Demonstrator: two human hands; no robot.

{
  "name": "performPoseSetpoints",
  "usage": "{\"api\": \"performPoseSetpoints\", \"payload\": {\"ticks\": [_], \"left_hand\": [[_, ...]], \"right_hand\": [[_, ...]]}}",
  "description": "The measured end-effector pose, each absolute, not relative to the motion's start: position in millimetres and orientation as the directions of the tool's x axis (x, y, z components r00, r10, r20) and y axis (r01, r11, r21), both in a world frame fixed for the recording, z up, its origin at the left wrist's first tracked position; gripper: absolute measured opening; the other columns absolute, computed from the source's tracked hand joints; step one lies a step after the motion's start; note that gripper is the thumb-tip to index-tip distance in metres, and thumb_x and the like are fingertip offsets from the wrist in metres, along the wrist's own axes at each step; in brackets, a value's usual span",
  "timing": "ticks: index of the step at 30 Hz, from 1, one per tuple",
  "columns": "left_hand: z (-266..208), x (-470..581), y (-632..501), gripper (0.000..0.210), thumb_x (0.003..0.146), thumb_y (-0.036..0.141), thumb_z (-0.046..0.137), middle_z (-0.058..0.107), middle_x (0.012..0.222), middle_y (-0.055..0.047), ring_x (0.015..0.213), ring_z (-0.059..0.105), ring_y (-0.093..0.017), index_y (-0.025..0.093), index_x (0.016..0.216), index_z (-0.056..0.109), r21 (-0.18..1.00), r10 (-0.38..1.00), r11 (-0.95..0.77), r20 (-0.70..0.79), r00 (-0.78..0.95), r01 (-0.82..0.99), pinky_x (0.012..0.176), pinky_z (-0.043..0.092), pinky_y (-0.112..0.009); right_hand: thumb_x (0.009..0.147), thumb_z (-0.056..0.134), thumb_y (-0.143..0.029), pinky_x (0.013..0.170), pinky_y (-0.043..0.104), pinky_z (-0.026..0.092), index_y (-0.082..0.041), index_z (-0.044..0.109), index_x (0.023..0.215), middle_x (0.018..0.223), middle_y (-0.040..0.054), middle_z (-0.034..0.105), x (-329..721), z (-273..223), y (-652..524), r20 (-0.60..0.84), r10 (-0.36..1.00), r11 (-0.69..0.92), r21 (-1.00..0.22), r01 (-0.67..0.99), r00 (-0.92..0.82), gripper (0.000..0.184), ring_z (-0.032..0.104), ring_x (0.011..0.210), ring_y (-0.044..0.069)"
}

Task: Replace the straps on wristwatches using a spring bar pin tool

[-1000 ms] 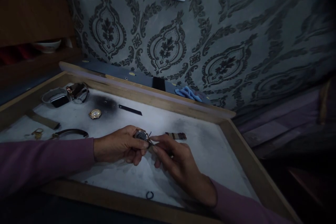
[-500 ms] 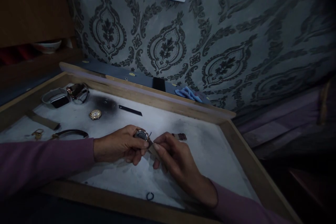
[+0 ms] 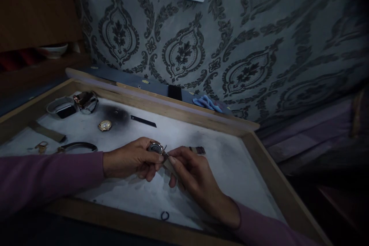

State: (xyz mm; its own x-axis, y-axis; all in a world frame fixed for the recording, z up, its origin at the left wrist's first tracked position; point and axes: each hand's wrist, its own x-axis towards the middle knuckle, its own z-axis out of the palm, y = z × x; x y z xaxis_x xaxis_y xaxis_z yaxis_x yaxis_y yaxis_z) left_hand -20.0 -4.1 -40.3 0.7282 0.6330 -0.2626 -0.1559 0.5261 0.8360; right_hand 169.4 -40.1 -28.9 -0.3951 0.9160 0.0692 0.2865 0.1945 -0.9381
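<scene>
My left hand (image 3: pixel 141 158) is closed around a round wristwatch (image 3: pixel 155 147) with a dark dial and a shiny case, the thumb lying along its near side. Just to the right, the fingertips of my right hand (image 3: pixel 190 173) pinch a thin metal piece (image 3: pixel 166 155) at the edge of the watch case. An olive-brown watch strap (image 3: pixel 169 166) hangs down between the two hands from that side of the case; its lower end is hidden by the right fingers. Behind the right hand lies a short strap piece (image 3: pixel 197 150) with a dark end.
A wooden-rimmed tray (image 3: pixel 178 108) with a white base surrounds the work. In it lie a gold watch head (image 3: pixel 104 125), a black blade (image 3: pixel 143 121), a smartwatch (image 3: pixel 65 109), an olive strap (image 3: pixel 47 132), a black strap (image 3: pixel 79 145) and a dark ring (image 3: pixel 165 215). A blue cloth (image 3: pixel 206 102) rests behind.
The right fingers have shifted very slightly at the watch's edge, the lower fingertips moving a little. The left hand and watch stay in place.
</scene>
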Motion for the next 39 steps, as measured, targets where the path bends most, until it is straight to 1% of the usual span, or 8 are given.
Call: {"api": "performPoseSetpoints", "payload": {"ticks": [2, 6, 10, 17, 21, 26, 34, 39], "left_hand": [[-40.3, -19.9, -3.9, 0.018, 0.075, 0.027, 0.065, 0.057, 0.045, 0.003, 0.033, 0.047, -0.006, 0.014, 0.064, 0.058, 0.839, 0.628, 0.523, -0.259, 0.733, -0.152, 0.032, 0.029, -0.015], [-39.5, -19.1, -3.8, 0.019, 0.074, 0.027, 0.065, 0.055, 0.042, 0.003, 0.033, 0.046, -0.006, 0.014, 0.062, 0.058, 0.838, 0.624, 0.524, -0.255, 0.739, -0.154, 0.032, 0.028, -0.016], [-39.2, -19.0, -4.1, 0.018, 0.073, 0.026, 0.066, 0.056, 0.044, 0.003, 0.034, 0.047, -0.007, 0.014, 0.063, 0.058, 0.842, 0.638, 0.517, -0.258, 0.725, -0.155, 0.033, 0.028, -0.016], [-38.2, -20.1, -4.2, 0.017, 0.074, 0.025, 0.065, 0.056, 0.045, 0.003, 0.033, 0.045, -0.006, 0.015, 0.063, 0.057, 0.84, 0.634, 0.523, -0.272, 0.723, -0.143, 0.033, 0.028, -0.016], [-38.9, -20.3, -4.6, 0.014, 0.073, 0.024, 0.065, 0.057, 0.049, 0.003, 0.033, 0.046, -0.006, 0.014, 0.066, 0.058, 0.83, 0.637, 0.537, -0.284, 0.717, -0.148, 0.034, 0.03, -0.017], [-38.7, -19.6, -4.5, 0.016, 0.072, 0.026, 0.065, 0.055, 0.046, 0.003, 0.034, 0.047, -0.007, 0.015, 0.064, 0.057, 0.833, 0.641, 0.534, -0.287, 0.712, -0.145, 0.033, 0.029, -0.017], [-40.5, -20.1, -4.0, 0.017, 0.076, 0.026, 0.064, 0.054, 0.044, 0.003, 0.033, 0.045, -0.006, 0.015, 0.064, 0.057, 0.843, 0.637, 0.521, -0.28, 0.718, -0.133, 0.033, 0.027, -0.017], [-41.2, -20.6, -4.4, 0.016, 0.074, 0.026, 0.066, 0.057, 0.049, 0.003, 0.035, 0.048, -0.007, 0.015, 0.066, 0.058, 0.834, 0.649, 0.532, -0.292, 0.703, -0.144, 0.034, 0.03, -0.017]], "right_hand": [[0.095, 0.049, -0.034, 0.038, 0.02, 0.035, -0.013, 0.062, 0.096, 0.051, -0.0011, 0.061, 169.6, -29.5, -39.7, 0.073, 0.913, 0.195, -0.942, 0.274, -0.401, 0.025, 0.049, 0.038, 0.009], [0.096, 0.049, -0.038, 0.039, 0.021, 0.039, -0.013, 0.063, 0.098, 0.052, -0.0019, 0.06, 169.5, -30.0, -38.3, 0.062, 0.912, 0.175, -0.953, 0.248, -0.406, 0.028, 0.055, 0.04, 0.01], [0.095, 0.049, -0.042, 0.039, 0.021, 0.038, -0.013, 0.062, 0.097, 0.052, -0.0018, 0.06, 169.6, -29.8, -38.4, 0.042, 0.911, 0.143, -0.965, 0.22, -0.41, 0.032, 0.055, 0.04, 0.011], [0.095, 0.05, -0.041, 0.039, 0.02, 0.037, -0.014, 0.061, 0.098, 0.054, -0.0015, 0.061, 170.9, -33.8, -38.1, 0.014, 0.91, 0.097, -0.979, 0.179, -0.415, 0.029, 0.054, 0.041, 0.01], [0.096, 0.05, -0.041, 0.04, 0.02, 0.037, -0.014, 0.062, 0.097, 0.054, -0.0016, 0.061, 171.0, -34.9, -37.6, 0.027, 0.905, 0.108, -0.98, 0.169, -0.424, 0.03, 0.052, 0.04, 0.009], [0.096, 0.049, -0.042, 0.036, 0.018, 0.033, -0.014, 0.063, 0.094, 0.054, -0.0012, 0.061, 171.0, -33.3, -38.0, 0.017, 0.907, 0.102, -0.978, 0.18, -0.42, 0.032, 0.046, 0.036, 0.006], [0.096, 0.048, -0.042, 0.037, 0.018, 0.034, -0.013, 0.064, 0.091, 0.053, -0.0002, 0.061, 171.1, -32.4, -37.5, 0.017, 0.902, 0.109, -0.975, 0.191, -0.43, 0.033, 0.045, 0.037, 0.006], [0.096, 0.048, -0.043, 0.037, 0.018, 0.034, -0.012, 0.064, 0.089, 0.051, -0.0003, 0.06, 170.5, -30.4, -37.2, 0.009, 0.901, 0.114, -0.969, 0.217, -0.433, 0.036, 0.044, 0.037, 0.006]]}}
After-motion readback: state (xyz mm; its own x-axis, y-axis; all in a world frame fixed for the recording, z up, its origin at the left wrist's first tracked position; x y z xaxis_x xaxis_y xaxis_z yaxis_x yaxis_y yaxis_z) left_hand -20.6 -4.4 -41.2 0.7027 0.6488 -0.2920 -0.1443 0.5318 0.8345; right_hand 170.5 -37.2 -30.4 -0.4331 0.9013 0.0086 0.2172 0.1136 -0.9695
